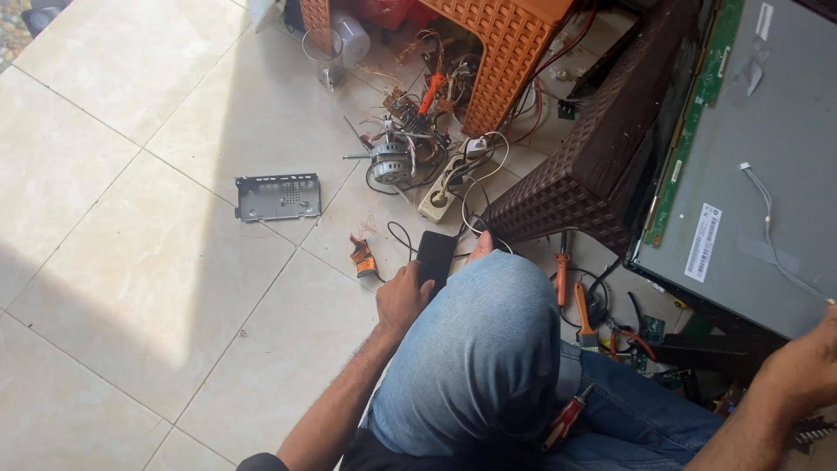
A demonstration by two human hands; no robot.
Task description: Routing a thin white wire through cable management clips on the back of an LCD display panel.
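The right hand [806, 366] is cut off by the right edge, so its fingers and whatever they grip on the panel [750, 166] cannot be made out, and the panel itself runs out of the top and right of the frame. The left hand [403, 296] wraps a black box [435, 255] whose lower part is hidden behind the fingers and the knee [475, 349], with one fingertip just showing past the knee's top. The heap of wires [418, 122] under the orange stool [506, 52] is too tangled to tell apart, and the stool is cropped by the top edge.
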